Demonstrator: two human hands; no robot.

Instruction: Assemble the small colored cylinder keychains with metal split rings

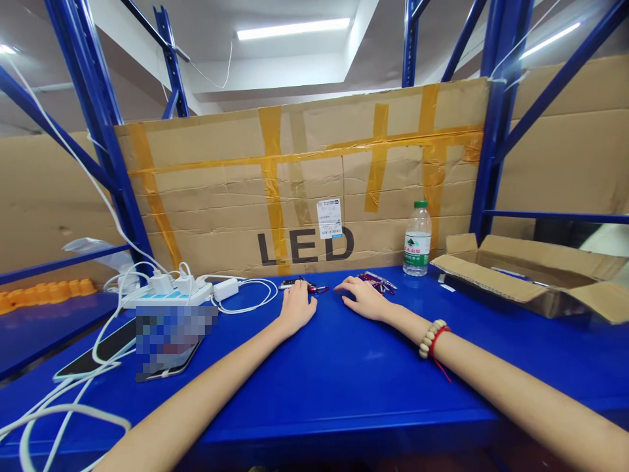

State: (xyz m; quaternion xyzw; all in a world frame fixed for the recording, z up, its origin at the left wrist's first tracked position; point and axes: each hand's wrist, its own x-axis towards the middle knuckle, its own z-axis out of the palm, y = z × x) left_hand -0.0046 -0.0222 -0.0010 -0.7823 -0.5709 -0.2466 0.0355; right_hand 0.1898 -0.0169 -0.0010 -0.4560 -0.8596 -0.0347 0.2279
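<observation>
My left hand [297, 308] lies on the blue tabletop [344, 373] with its fingers stretched forward. At its fingertips is a small dark and silver piece [287, 284], partly covered by the hand. Some red and dark wires [319, 288] stick out just beyond those fingers. To the right, my right hand [364, 298] rests palm down with its fingers spread and pointing left, nothing visibly gripped. Right behind it sits a small bundle of red and dark wired pieces [381, 283], partly hidden by the hand; their exact kind is too small to make out.
A power strip [170, 296] with white chargers and cables [255, 282] stands at left, near two phones [98, 354], one partly blurred. At right are a water bottle [417, 242] and an open cardboard box [531, 269]. A large cardboard panel [221, 210] marked LED closes the back.
</observation>
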